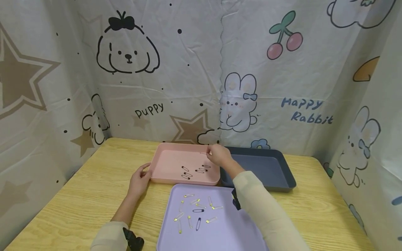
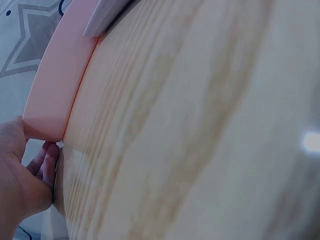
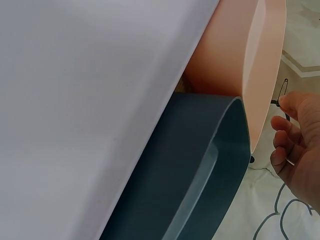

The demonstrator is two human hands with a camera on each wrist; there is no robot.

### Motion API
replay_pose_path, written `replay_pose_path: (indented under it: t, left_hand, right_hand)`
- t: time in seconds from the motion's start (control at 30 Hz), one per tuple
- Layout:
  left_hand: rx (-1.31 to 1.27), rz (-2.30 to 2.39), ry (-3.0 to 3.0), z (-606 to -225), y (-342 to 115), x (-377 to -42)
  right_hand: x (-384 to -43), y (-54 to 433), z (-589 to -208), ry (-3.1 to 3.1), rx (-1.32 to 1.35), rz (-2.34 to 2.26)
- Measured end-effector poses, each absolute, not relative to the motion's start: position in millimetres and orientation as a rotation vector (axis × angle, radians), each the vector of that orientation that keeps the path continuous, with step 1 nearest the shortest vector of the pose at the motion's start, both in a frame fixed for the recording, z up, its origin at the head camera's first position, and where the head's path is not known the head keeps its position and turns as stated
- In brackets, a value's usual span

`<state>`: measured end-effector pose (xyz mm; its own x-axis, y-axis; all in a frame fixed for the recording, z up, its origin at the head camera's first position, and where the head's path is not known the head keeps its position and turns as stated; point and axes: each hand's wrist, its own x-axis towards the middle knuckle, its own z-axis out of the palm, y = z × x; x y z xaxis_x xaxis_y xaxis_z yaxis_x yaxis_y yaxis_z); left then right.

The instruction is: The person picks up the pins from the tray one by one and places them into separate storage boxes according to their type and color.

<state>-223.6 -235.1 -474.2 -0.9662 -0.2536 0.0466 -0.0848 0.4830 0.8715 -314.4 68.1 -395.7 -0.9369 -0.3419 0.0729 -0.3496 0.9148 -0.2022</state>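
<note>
My right hand (image 1: 218, 154) is over the back right part of the pink tray (image 1: 169, 164). Between its thumb and index finger it pinches a black safety pin (image 3: 283, 88), seen against the backdrop in the right wrist view. My left hand (image 1: 139, 181) grips the pink tray's left edge near the front corner, thumb by the rim and fingers lower down. Several black safety pins (image 1: 185, 168) lie inside this tray. Closer to me, the lilac tray (image 1: 226, 230) bears several yellow-headed safety pins (image 1: 211, 220) and two black ones (image 1: 198, 224).
A dark blue-grey tray (image 1: 263, 167) stands to the right of the pink one, partly behind my right forearm. All three trays sit close together on a wood-grain table (image 1: 125, 157). A printed curtain (image 1: 188, 69) hangs along the table's back and sides.
</note>
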Motion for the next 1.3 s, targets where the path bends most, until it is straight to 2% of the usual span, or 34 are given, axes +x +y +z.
replay_pose_path:
  t: [1.3]
  left_hand:
    - [0.306, -1.471, -2.565, -470, -233, -222]
  right_hand:
    - [-314, 67, -407, -3.070, 0.437, 0.375]
